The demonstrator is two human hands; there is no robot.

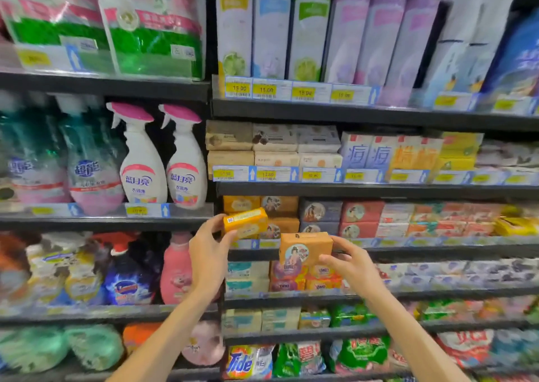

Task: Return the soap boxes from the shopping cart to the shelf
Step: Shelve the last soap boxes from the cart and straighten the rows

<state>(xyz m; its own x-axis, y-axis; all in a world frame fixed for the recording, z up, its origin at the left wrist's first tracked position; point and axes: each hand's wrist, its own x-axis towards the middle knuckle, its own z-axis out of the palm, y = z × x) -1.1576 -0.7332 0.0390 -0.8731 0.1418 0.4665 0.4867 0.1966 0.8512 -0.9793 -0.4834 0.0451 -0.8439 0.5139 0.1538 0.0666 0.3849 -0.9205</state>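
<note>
Shelf bay (262, 243) packed: orange soap stacks (280, 206) fill front; small gap above stacks under upper shelf (350, 190).

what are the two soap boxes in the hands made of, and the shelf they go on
Yellow soap box, gripped by the left hand: likely printed cardboard with a slight sheen, given its crisp edges and flat faces. Orange soap box, held by the right hand: matte cardboard, folded corners. Shelf: seemingly dark painted metal, thin and straight-edged.

Soap boxes (246, 220) in both hands (208, 254)
</note>
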